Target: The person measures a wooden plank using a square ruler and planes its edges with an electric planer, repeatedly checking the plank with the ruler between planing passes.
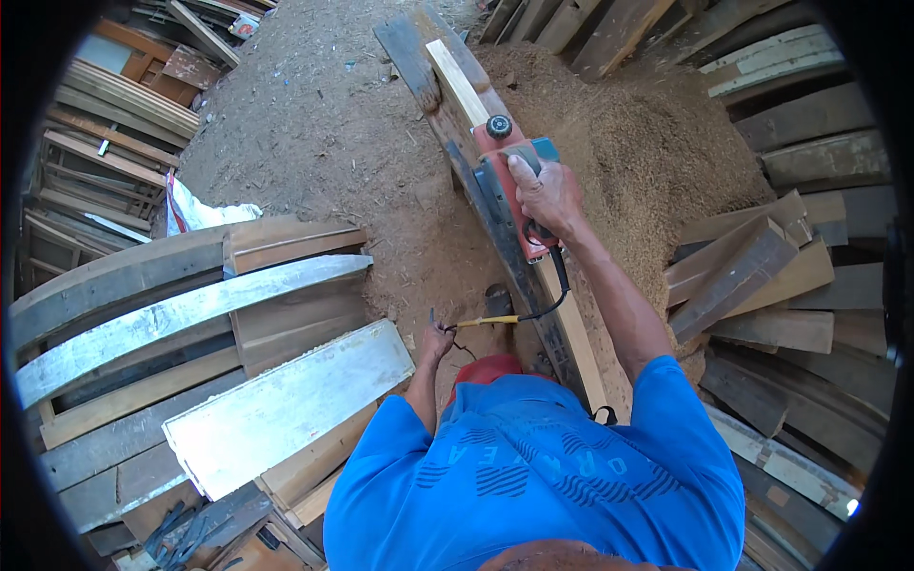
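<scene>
Right hand: my fingers wrap the planer, atop the plank
Left hand: fingers curl round the cord
Bench edges: floor left, sawdust right, upper centre

Ground to pass left of the electric planer
Its near side: yellow-sleeved power cord; right: sawdust heap.

Brown dirt floor, sawdust heap at upper right, planks crowding the right edge; lumber stack at lower left, white board on top, white sack beyond, soft light throughout
</scene>
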`<state>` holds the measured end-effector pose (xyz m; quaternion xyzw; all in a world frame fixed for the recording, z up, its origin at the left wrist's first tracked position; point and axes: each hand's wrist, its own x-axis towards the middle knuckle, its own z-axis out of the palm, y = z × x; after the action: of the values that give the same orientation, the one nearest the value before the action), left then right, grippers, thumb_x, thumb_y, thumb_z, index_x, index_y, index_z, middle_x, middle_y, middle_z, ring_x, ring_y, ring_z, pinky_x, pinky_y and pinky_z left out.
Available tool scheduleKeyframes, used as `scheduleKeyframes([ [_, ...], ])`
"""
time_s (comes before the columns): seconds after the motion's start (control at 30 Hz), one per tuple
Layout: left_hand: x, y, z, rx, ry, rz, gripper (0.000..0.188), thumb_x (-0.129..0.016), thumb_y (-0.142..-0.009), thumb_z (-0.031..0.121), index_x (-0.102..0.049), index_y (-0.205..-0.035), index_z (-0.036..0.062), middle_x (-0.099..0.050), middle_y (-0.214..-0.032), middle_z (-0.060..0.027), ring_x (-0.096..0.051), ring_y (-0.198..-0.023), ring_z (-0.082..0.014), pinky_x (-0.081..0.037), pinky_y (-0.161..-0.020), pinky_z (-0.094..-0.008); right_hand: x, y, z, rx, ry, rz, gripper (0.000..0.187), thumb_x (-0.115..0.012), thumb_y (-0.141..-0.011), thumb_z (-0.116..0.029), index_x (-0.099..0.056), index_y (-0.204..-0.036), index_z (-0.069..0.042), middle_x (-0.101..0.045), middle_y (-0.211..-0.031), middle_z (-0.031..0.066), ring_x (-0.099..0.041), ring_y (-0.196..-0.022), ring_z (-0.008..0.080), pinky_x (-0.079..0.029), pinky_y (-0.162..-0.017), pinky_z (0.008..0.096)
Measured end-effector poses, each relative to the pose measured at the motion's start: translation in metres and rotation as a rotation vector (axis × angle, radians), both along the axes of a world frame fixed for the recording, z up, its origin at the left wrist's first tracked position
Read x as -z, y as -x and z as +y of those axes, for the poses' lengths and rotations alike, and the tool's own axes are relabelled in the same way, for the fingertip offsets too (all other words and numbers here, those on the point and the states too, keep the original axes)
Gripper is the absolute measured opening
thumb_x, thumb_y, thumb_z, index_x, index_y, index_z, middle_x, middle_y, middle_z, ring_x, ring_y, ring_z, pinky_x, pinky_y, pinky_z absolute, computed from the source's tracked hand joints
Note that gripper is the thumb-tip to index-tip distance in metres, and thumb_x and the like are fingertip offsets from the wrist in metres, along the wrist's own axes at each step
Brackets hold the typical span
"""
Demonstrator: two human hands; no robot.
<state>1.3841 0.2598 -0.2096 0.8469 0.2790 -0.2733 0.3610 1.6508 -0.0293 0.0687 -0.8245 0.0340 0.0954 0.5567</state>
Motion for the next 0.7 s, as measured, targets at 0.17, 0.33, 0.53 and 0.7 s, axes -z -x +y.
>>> scheduleKeyframes([
  [0.17,0.009,-0.03,0.003,0.015,0.004,0.029,0.025,-0.072,-0.081,0.027,-0.063,-0.081,0.0027,-0.066,-0.073,-0.0186,-0.066,-0.071,-0.0294,-0.05,-0.065,-0.043,0.0,-0.033,0.009,-0.054,0.008,-0.016,0.067,-0.046,-0.096,-0.065,-0.062,-0.079,-0.002,-0.061,-0.061,0.0111,-0.065,-0.062,0.0249,-0.049,-0.06,0.0422],
  [0.33,0.022,-0.058,0.001,0.049,0.017,0.084,0.024,-0.071,-0.081,0.026,-0.063,-0.083,0.0033,-0.067,-0.078,-0.02,-0.067,-0.075,-0.0292,-0.05,-0.067,-0.0439,0.002,-0.064,0.019,-0.035,0.046,-0.021,0.068,-0.045,-0.096,-0.064,-0.064,-0.082,-0.001,-0.063,-0.064,0.0155,-0.066,-0.065,0.0288,-0.049,-0.063,0.0452],
  [0.53,0.022,-0.133,-0.015,0.113,0.208,0.015,0.059,-0.065,-0.085,0.032,-0.052,-0.137,0.0083,-0.061,-0.129,-0.0235,-0.058,-0.12,-0.0363,-0.046,-0.102,-0.0428,0.006,-0.103,0.032,0.01,0.016,-0.059,0.071,-0.053,-0.091,-0.07,-0.065,-0.068,-0.003,-0.061,-0.057,0.0057,-0.063,-0.053,0.017,-0.05,-0.053,0.0346],
  [0.7,-0.021,-0.246,-0.07,-0.046,0.248,-0.281,0.072,-0.053,-0.096,0.045,-0.035,-0.152,0.0026,-0.052,-0.138,-0.0313,-0.055,-0.124,-0.0418,-0.041,-0.107,-0.0446,0.0,-0.136,0.037,0.006,0.064,-0.023,0.078,-0.045,-0.093,-0.07,-0.062,-0.071,0.003,-0.06,-0.055,0.0145,-0.065,-0.056,0.0276,-0.05,-0.058,0.0443],
])
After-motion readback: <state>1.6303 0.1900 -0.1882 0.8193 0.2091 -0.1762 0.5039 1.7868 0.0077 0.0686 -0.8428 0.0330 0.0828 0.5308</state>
